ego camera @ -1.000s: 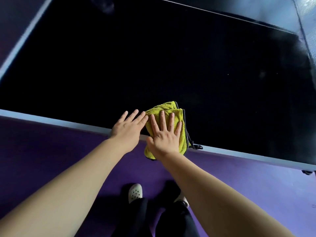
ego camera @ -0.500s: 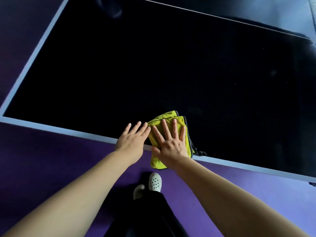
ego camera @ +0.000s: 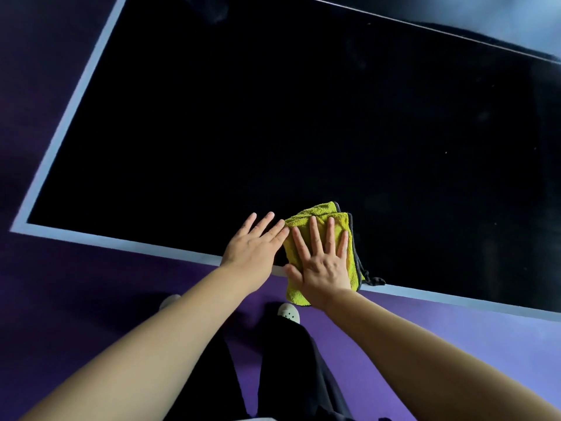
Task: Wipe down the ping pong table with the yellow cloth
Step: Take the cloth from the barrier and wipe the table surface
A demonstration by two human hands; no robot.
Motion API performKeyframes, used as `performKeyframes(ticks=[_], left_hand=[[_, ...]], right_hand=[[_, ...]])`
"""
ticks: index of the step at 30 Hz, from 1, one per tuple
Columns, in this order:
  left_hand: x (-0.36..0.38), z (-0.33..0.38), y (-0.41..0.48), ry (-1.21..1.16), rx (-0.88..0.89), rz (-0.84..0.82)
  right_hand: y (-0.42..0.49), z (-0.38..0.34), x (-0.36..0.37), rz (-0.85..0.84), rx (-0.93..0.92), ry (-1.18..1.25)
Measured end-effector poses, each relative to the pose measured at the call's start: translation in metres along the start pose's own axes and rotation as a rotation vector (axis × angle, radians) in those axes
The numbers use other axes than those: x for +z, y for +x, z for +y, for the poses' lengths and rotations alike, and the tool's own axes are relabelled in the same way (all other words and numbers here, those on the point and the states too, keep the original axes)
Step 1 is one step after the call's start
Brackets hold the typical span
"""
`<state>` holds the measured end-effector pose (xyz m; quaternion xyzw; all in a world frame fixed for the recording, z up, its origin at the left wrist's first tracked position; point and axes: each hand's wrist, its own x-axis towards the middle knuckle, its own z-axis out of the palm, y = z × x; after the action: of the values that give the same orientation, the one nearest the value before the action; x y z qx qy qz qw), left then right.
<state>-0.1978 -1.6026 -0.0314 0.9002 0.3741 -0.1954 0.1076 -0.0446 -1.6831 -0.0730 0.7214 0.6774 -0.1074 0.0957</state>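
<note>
one cloth, yellow, folded in layers, dark grey trim along its right side ending in a small tab. it lies at the near edge of the desk, a bit right of centre. long axis runs near to far, with the far end leaning slightly right. near end hangs off the edge over the floor.

two hands. right hand lies flat on the cloth, fingers straight and spread wide, pressing down and gripping nothing. it covers the cloth's middle. left hand lies flat on the desk just left of the cloth, fingers straight and slightly fanned, holding nothing. its heel sits over the white line. its rightmost fingertip reaches the cloth's left edge; cannot tell if it touches.

one desk, top very dark, white line along the near and left edges, with the near-left corner in view.

below: purple floor, two pale shoes, dark trousers. left shoe is mostly hidden behind the left forearm.
</note>
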Motion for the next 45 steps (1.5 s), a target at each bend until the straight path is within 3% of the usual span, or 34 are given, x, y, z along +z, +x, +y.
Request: performKeyframes(ticks=[10, 17, 22, 33, 40, 45], left_hand=[[0.014, -0.164, -0.040, 0.063, 0.097, 0.046], [0.035, -0.289, -0.091, 0.023, 0.001, 0.044], [0.041, -0.346, -0.117, -0.002, -0.097, -0.005], [0.025, -0.333, -0.091, -0.092, -0.127, -0.095], [-0.012, -0.283, -0.039, -0.058, -0.112, -0.095], [-0.032, -0.228, 0.017, -0.053, -0.044, -0.074]], right_hand=[[0.058, -0.179, -0.018, -0.099, 0.221, 0.075], [0.108, -0.308, -0.033, -0.137, 0.152, 0.078], [0.140, -0.361, -0.043, -0.142, 0.027, 0.104], [0.156, -0.316, -0.043, -0.051, -0.127, 0.096], [0.165, -0.242, -0.048, -0.017, -0.111, 0.123], [0.160, -0.171, -0.047, 0.025, 0.007, 0.151]])
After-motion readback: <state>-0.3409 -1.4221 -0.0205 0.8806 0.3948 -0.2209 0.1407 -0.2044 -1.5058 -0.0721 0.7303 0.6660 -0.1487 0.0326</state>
